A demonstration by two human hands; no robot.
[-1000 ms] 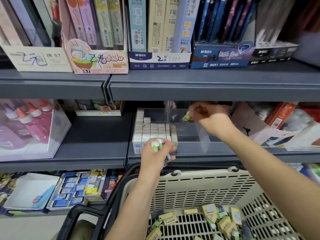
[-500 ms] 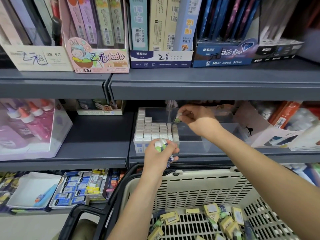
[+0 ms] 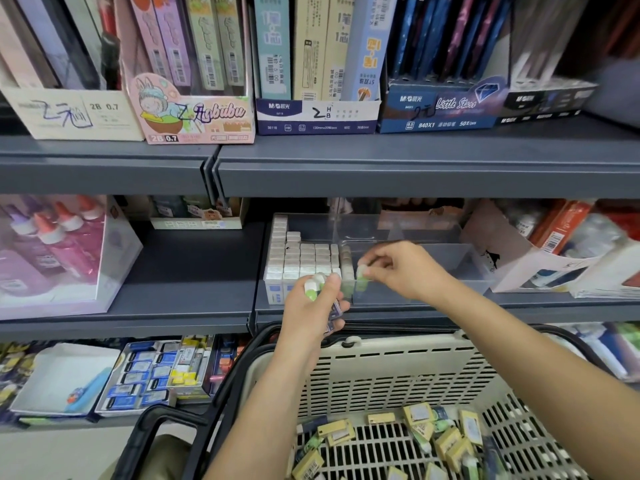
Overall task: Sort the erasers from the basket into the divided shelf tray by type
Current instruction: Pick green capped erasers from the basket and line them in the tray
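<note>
Right hand [image 3: 405, 268]: centre of frame, fingers curled; thumb and fingertips pinch one green-and-white eraser [image 3: 362, 276].
Pinched eraser: long axis near upright, white end up, green end down; low at the tray's front, just right of the divider beside the white stack.
Left hand [image 3: 310, 308]: just below and left of the right hand, closed round a bundle of erasers [image 3: 312, 287]; green-white ends point up out of the fist, and a dark-sleeved one juts out by the fingers.
Divided tray [image 3: 433, 233]: clear plastic, on the grey middle shelf [image 3: 187, 271], centre of frame.
Left compartment: white erasers [image 3: 301, 258] packed in rows.
Basket [image 3: 391, 368]: beige, slotted, black handles; lower centre.
Loose erasers [image 3: 426, 434]: yellow-sleeved and green, lying at mixed angles on the basket floor, lower right.
</note>
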